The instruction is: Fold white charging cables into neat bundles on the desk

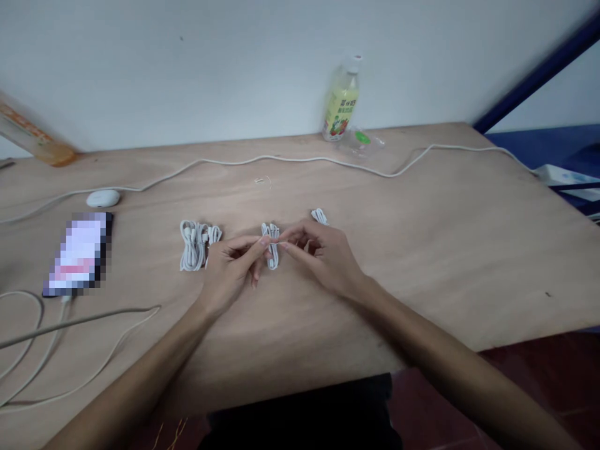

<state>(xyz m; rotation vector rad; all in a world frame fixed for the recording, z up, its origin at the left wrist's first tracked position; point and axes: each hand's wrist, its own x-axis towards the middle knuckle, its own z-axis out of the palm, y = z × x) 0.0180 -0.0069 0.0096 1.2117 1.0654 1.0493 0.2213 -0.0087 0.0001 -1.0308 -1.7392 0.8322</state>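
Note:
A small coiled bundle of white cable (273, 257) lies on the table between my hands. My left hand (229, 269) reaches it from the left, thumb and forefinger pinched together. From the right, my right hand (325, 253) pinches too, its fingertips close to the left ones. Between the fingertips a thin white tie (276, 242) runs across the coil. Left of my left hand are other coiled white cables (191, 247), partly covered by it. Another white cable coil (319, 215) shows just behind my right hand.
Loose thin strips (262, 181) lie farther back. A long white cord (281, 158) crosses the wooden table (450, 250). At left are a phone (77, 253), a white case (103, 199), cords and an orange bottle (49, 150). A yellow-labelled bottle (342, 103) stands by the wall beside clear plastic (365, 144).

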